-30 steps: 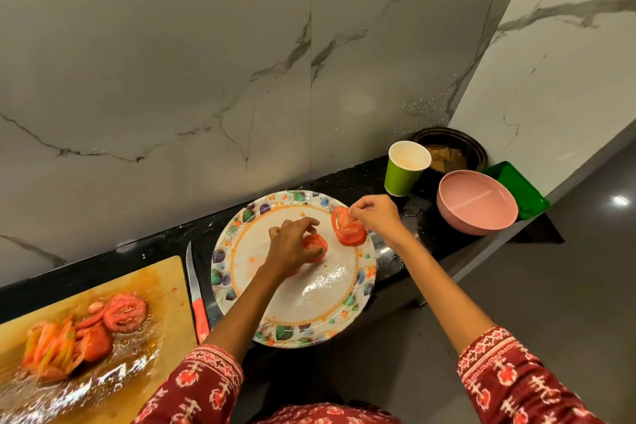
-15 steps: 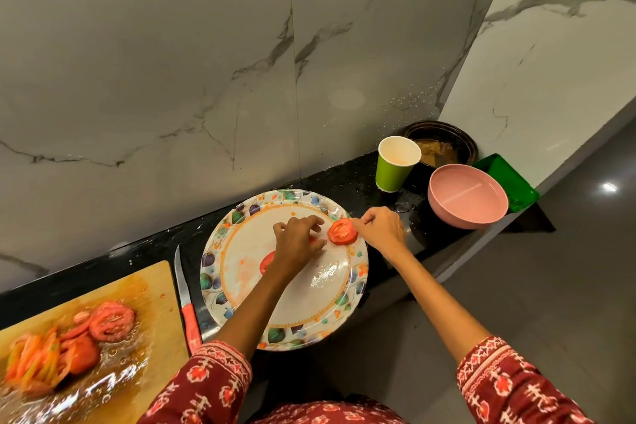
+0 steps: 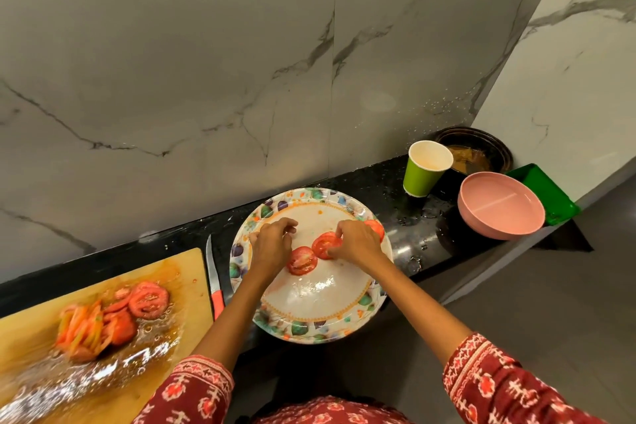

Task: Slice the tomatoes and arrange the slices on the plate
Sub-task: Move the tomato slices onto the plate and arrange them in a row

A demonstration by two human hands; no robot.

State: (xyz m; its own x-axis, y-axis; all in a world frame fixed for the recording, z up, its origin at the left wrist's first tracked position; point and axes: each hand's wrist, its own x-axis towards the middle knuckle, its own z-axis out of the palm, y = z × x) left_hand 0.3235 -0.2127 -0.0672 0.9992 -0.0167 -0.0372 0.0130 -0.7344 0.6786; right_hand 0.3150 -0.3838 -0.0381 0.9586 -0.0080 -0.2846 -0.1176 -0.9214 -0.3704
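A patterned paper plate sits on the black counter, overhanging its front edge. Three tomato slices lie in a row across it: one by my left hand, a middle one, and a third at the right rim, half hidden behind my right hand. My left hand hovers over the plate's left side with its fingers loosely curled and nothing in them. My right hand pinches the right edge of the middle slice between thumb and fingers.
A wet wooden cutting board on the left carries more tomato slices and strips. A red-handled knife lies between board and plate. A green cup, a pink bowl, a dark bowl and a green tray stand at the right.
My right hand set its slice down at the plate's right rim and came back to the middle slice. My left hand lifted off the slice it covered, which now lies in plain sight.
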